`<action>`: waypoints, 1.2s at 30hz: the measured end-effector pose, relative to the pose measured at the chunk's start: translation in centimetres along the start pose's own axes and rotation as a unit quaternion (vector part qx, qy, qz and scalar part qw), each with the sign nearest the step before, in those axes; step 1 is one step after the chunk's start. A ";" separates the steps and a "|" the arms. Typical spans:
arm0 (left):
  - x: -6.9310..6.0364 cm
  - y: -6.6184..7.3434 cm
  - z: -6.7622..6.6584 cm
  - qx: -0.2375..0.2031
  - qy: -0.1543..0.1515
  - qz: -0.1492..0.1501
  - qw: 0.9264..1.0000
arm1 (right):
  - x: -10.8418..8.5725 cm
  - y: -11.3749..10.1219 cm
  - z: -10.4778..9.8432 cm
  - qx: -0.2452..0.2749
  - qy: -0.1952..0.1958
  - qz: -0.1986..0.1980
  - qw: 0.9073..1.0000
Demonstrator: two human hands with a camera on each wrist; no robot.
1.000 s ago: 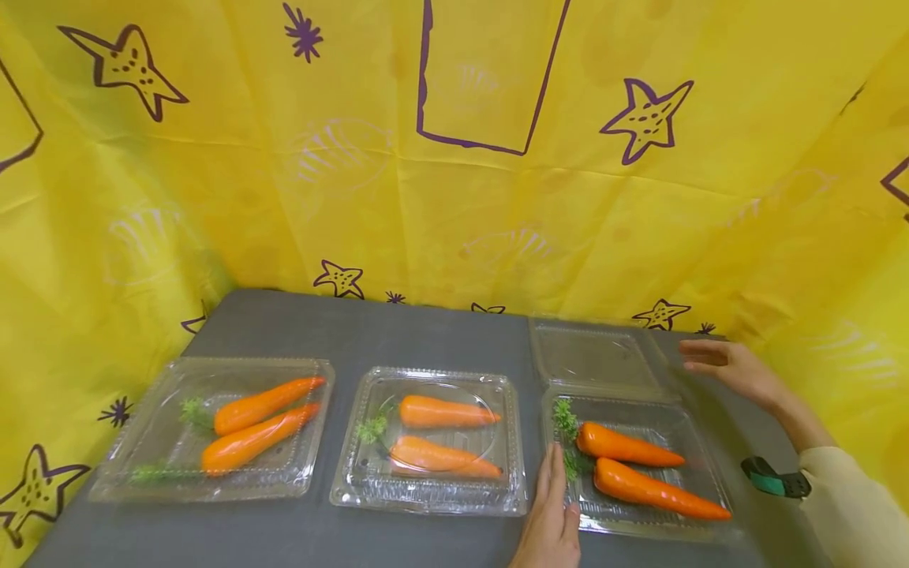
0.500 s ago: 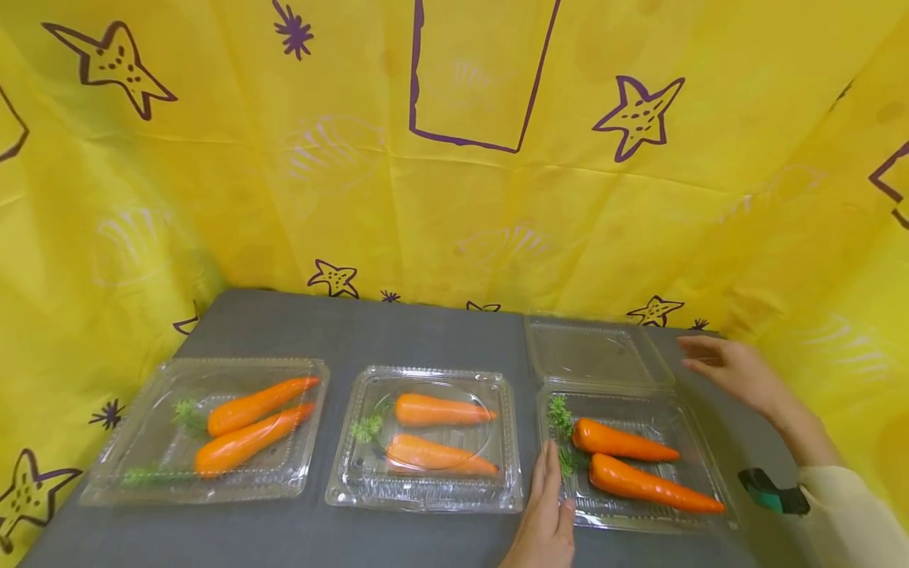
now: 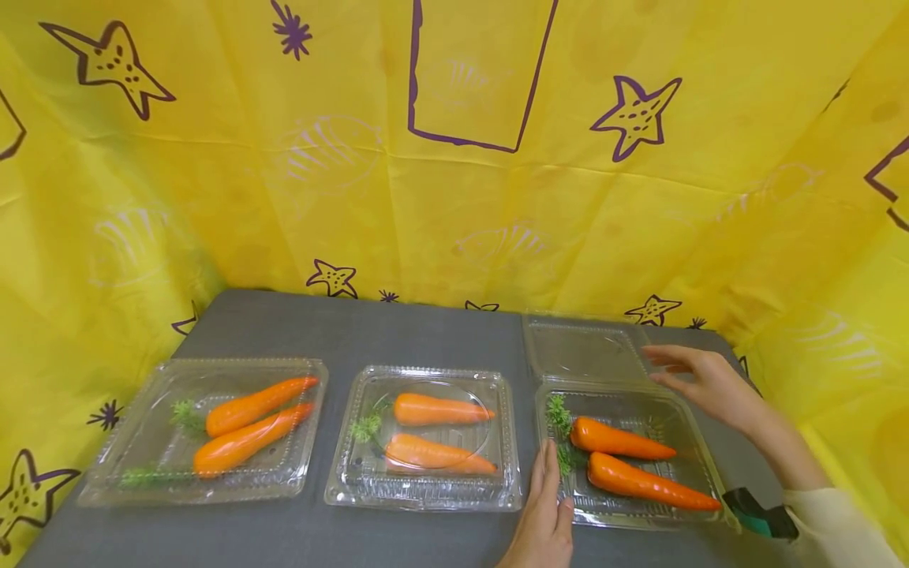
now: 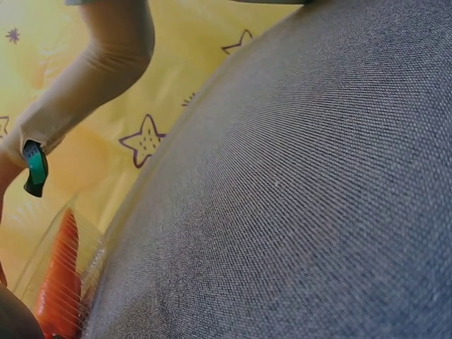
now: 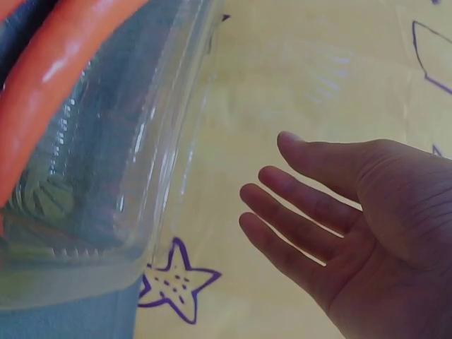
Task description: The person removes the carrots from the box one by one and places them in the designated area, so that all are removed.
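At the right of the head view, a clear plastic clamshell container (image 3: 625, 519) lies with its lid (image 3: 589, 351) folded back. Two orange carrots, an upper carrot (image 3: 621, 439) and a lower carrot (image 3: 653, 483), lie inside it with green tops to the left. Along its left side rests my left hand (image 3: 543, 513), fingers extended against the wall. My right hand (image 3: 703, 379) hovers by the lid's right edge, fingers loosely spread and holding nothing; contact with the lid cannot be made out. In the right wrist view, the right hand (image 5: 367, 219) is apart from the container wall (image 5: 166, 127).
A middle container (image 3: 426, 501) and a left container (image 3: 206, 493), both with lids down, each hold two carrots. The grey table (image 3: 398, 331) meets a yellow patterned cloth (image 3: 454, 197) behind. A dark and green wristband (image 3: 760, 517) is on the right wrist.
My right hand has moved left to the lid's right edge. The left hand stays beside the container. The head view has shifted slightly.
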State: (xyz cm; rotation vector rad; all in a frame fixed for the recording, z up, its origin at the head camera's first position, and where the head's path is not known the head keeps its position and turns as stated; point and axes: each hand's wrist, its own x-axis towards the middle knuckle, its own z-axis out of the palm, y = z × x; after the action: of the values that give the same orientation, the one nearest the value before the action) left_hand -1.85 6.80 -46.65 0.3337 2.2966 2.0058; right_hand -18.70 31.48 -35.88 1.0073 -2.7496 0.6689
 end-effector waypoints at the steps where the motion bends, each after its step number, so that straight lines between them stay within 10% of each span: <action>1: 0.0 0.0 0.0 0.001 0.000 0.001 1.000 | 0.0 -0.1 0.1 0.000 0.000 -0.002 1.000; 25: 0.0 -0.1 0.3 0.036 0.022 0.018 0.999 | -3.2 -3.5 3.9 0.068 -0.017 -0.033 0.997; 36: 0.2 -1.2 0.6 0.059 0.056 0.065 0.995 | -4.5 -3.1 5.7 0.169 -0.153 -0.001 0.974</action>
State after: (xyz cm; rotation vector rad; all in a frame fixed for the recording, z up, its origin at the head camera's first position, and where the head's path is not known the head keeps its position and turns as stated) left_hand -2.05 7.27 -47.88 0.3972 2.5306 2.0001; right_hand -13.11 29.44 -41.10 1.2751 -2.9553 1.0944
